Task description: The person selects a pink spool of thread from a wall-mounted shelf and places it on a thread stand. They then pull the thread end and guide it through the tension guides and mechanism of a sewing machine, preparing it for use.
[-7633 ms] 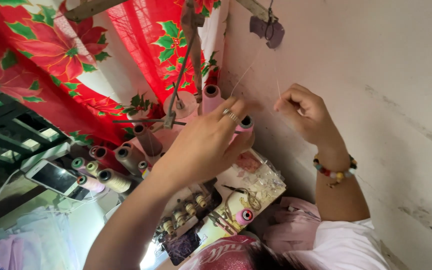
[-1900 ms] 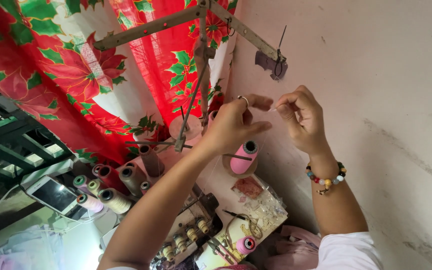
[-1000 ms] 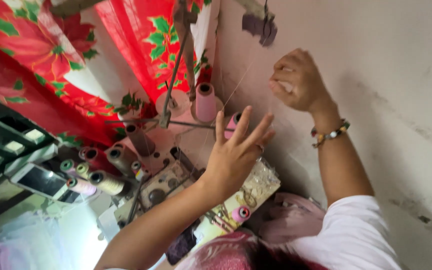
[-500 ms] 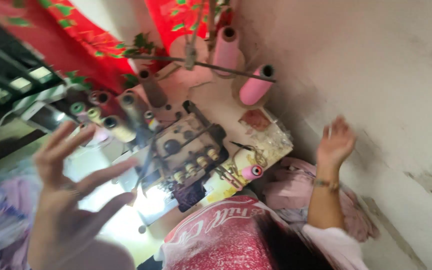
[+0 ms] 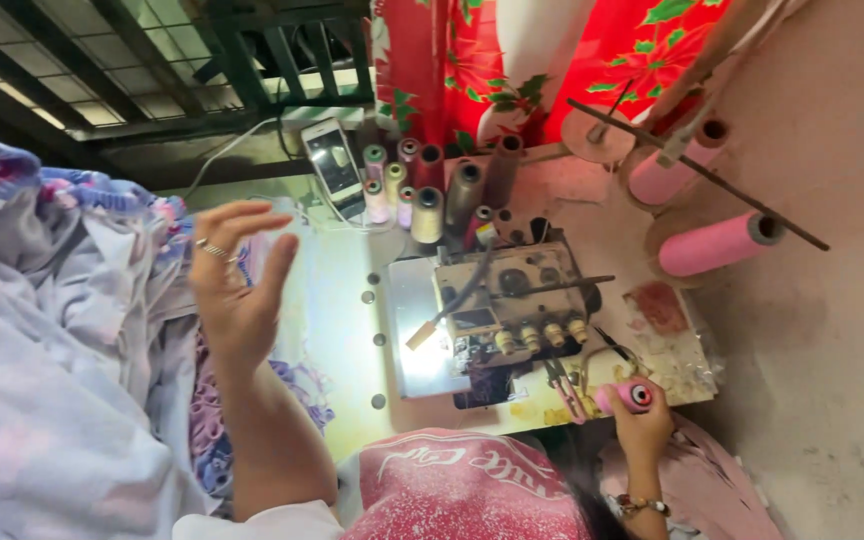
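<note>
My left hand (image 5: pixel 237 290) is raised open above the pale table (image 5: pixel 337 330), fingers spread, with a ring on one finger; it holds nothing. Beside it lies a heap of lilac and blue patterned cloth (image 5: pixel 62 330). My right hand (image 5: pixel 644 425), with a bead bracelet at the wrist, grips a small pink thread spool (image 5: pixel 632 395) at the table's edge. Between the two hands stands an overlock sewing machine (image 5: pixel 512 305) with a lit needle area and a row of dials.
Two large pink thread cones (image 5: pixel 717 243) sit on a thread stand by the pinkish wall (image 5: pixel 842 380). Several spools (image 5: pixel 422 195) and a phone (image 5: pixel 333 160) stand behind the machine. Scissors (image 5: pixel 562 385) lie near my right hand. A red flowered curtain (image 5: pixel 472 50) hangs behind.
Both hands have dropped from the thread stand up by the wall. The left swung out over the table and cloth; the right came down onto the small pink spool. The view has tilted down.
</note>
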